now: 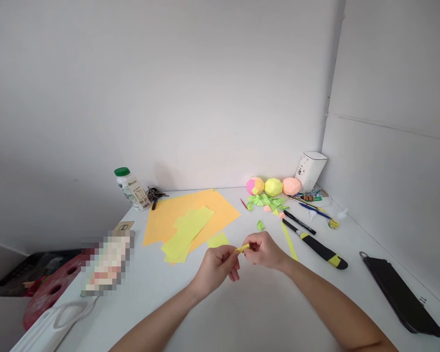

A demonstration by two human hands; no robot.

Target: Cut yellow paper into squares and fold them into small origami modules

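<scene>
- Left arm (165, 315) and right arm (326, 305): bare, angled inward.
- Left hand (214, 268): thumb pressed toward forefinger, other fingers (235, 275) curled below.
- Right hand (263, 249): knuckles up, seemingly pinching, its fingertips partly hidden.

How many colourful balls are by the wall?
3: a pink-and-orange ball on the left, a yellow ball in the middle and a peach ball on the right, near the white container. None looks hidden.

Small, narrow yellow paper piece (243, 248), slightly slanted, pinched between both hands (217, 265)
</scene>
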